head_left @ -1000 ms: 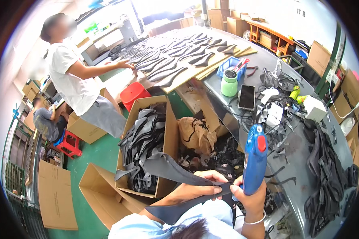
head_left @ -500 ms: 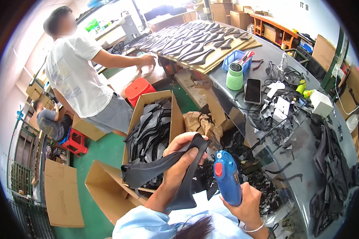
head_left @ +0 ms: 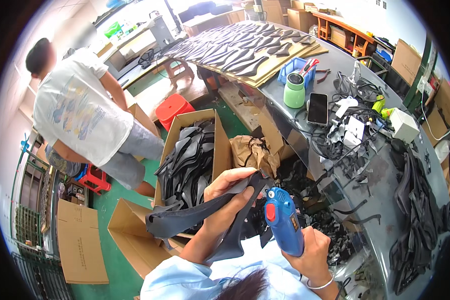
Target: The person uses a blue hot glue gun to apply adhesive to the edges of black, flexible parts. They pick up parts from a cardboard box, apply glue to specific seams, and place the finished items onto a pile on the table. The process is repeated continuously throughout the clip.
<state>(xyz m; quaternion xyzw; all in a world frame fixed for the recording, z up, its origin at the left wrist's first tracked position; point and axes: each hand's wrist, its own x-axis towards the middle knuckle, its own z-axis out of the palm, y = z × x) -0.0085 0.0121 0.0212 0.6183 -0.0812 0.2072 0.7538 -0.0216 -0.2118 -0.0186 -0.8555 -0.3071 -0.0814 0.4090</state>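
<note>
My left hand (head_left: 220,212) is closed on a folded black strip of soft, fabric-like material (head_left: 182,220). One end of it sticks out to the left, and the other hangs down toward my lap. In my right hand (head_left: 312,255) I grip a blue handheld power tool (head_left: 285,227) with a red button, held upright. The tool's head is right beside the strip's upper fold at my left fingertips; whether they touch is hard to see. Behind my left hand, an open cardboard box (head_left: 224,145) holds many similar black pieces.
A grey table (head_left: 365,200) on my right carries black scraps, a phone (head_left: 317,108), a green bottle (head_left: 294,92) and a blue basket (head_left: 297,70). Black pieces lie on boards (head_left: 265,80) at the far end. A red stool (head_left: 174,109) and a person (head_left: 85,105) are to the left.
The person in the white shirt has drawn their arm back from the far bench, turned away and moved left. My hands and the black strip have shifted only slightly.
</note>
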